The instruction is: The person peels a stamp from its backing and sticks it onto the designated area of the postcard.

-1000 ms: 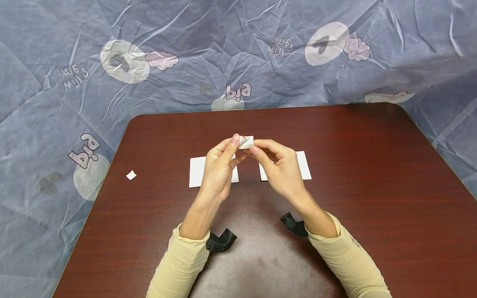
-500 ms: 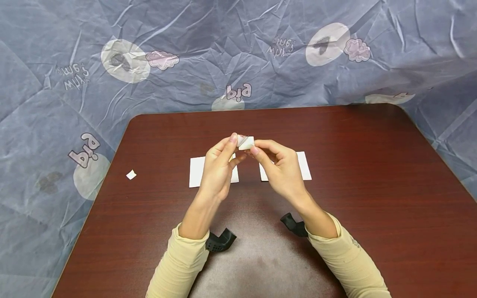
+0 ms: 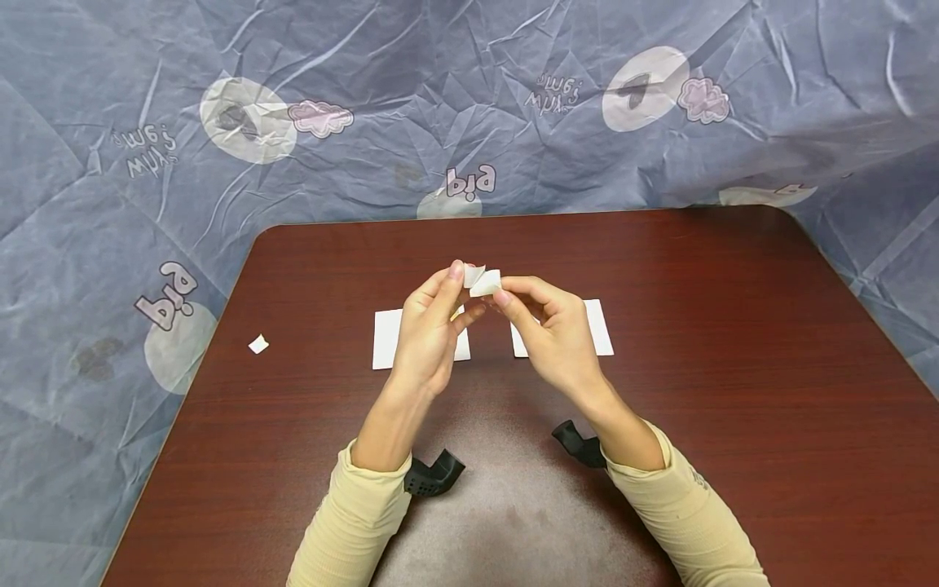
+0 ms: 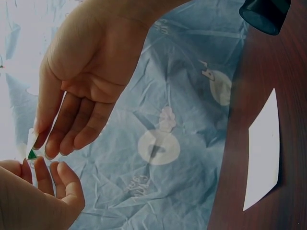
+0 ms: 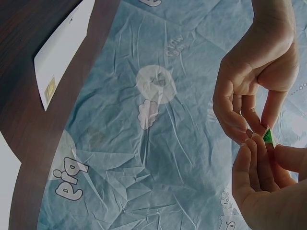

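- The left hand [image 3: 429, 334] pinches the left flap [image 3: 473, 276] of what looks like a half-peeled small sticker, its green face [image 5: 267, 137] showing in the wrist views; the right hand [image 3: 550, 330] pinches the right flap [image 3: 487, 284] just as narrowly. Both flaps are in the air above the desk [image 3: 734, 342], well in from its far corners.
- A sharp or uneven tug could tear either flap; whether they are fully apart is hard to tell.
- If one side is sticky, it may cling to the fingers, curl or fold onto itself.
- A loosened pinch could drop a flap on the left card [image 3: 386, 338] or right card [image 3: 598, 328], where white hides on white.
- A flap falling near the desk's left edge might be confused with the white scrap [image 3: 258, 344].
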Tool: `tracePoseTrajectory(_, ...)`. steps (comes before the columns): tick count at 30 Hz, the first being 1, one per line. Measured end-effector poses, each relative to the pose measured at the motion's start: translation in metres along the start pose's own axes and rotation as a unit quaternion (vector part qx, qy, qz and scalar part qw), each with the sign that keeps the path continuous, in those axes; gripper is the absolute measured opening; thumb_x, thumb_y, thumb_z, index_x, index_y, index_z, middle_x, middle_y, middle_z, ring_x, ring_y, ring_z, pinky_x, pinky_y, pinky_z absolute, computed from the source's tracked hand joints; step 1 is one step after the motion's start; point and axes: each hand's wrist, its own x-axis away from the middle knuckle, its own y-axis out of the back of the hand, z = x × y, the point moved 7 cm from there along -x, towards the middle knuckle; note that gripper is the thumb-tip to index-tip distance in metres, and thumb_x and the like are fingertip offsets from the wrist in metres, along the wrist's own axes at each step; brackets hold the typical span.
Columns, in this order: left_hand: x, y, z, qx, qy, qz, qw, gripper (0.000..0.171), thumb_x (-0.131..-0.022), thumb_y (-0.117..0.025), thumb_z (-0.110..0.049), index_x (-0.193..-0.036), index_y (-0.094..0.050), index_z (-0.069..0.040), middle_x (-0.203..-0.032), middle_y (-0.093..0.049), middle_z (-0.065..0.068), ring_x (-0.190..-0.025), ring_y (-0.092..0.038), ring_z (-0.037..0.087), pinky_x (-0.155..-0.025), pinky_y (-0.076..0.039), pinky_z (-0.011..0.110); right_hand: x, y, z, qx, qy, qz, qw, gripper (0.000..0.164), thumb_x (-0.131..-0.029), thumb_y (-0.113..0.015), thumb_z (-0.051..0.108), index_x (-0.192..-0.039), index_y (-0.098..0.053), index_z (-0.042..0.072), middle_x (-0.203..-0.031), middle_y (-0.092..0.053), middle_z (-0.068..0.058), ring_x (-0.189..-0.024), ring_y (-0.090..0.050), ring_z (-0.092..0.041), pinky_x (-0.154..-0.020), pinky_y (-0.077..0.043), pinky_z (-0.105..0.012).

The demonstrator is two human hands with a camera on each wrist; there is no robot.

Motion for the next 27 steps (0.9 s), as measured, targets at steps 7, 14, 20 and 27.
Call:
tracePoseTrajectory(7, -0.0002, 0.0013, 0.0002, 0.002, 0.000, -0.006, 1.0000, 0.026, -0.101, -0.048, -0.012, -0.086, -0.069, -0.016, -0.088, -0.062, 0.000, -0.078, -0.058, 0.012, -0.073, -0.046, 0.027, 0.0002, -0.0006, 0.0000, -0.009, 0.001, 0.002, 1.000, 0.013, -0.088, -0.060, -0.011, -0.099, -0.066, -0.013, -0.093, -0.068, -0.023, -0.086, -0.067, -0.028, -0.079, -0.053, -0.032)
tracePoseTrajectory(14, -0.0008, 0.0028, 0.0008, 0.007, -0.001, -0.013, 0.9999, 0.025, -0.101, -0.048, -0.014, -0.087, -0.069, -0.016, -0.089, -0.063, 0.001, -0.079, -0.058, 0.012, -0.072, -0.047, 0.027, 0.0006, -0.0008, 0.0002, -0.009, 0.002, 0.002, 1.000, 0.013, -0.088, -0.060, -0.012, -0.099, -0.066, -0.013, -0.092, -0.067, -0.024, -0.086, -0.067, -0.024, -0.079, -0.053, -0.031)
tracePoseTrajectory(20, -0.0002, 0.0025, 0.0002, 0.012, -0.002, -0.015, 0.9998, 0.025, -0.101, -0.047, -0.014, -0.086, -0.068, -0.016, -0.089, -0.062, 0.001, -0.079, -0.058, 0.012, -0.073, -0.047, 0.027, 0.0007, -0.0007, -0.0002, -0.013, 0.002, 0.004, 1.000, 0.013, -0.088, -0.059, -0.012, -0.099, -0.066, -0.013, -0.093, -0.068, -0.021, -0.087, -0.068, -0.024, -0.079, -0.053, -0.036)
tracePoseTrajectory(27, -0.0008, 0.0028, 0.0009, 0.015, 0.001, -0.022, 0.9996, 0.025, -0.102, -0.046, -0.015, -0.086, -0.065, -0.016, -0.088, -0.060, 0.000, -0.079, -0.058, 0.011, -0.072, -0.048, 0.026, 0.0007, -0.0009, -0.0003, -0.022, 0.005, 0.003, 1.000, 0.013, -0.088, -0.059, -0.013, -0.099, -0.065, -0.014, -0.093, -0.068, -0.022, -0.088, -0.067, -0.019, -0.079, -0.053, -0.041)
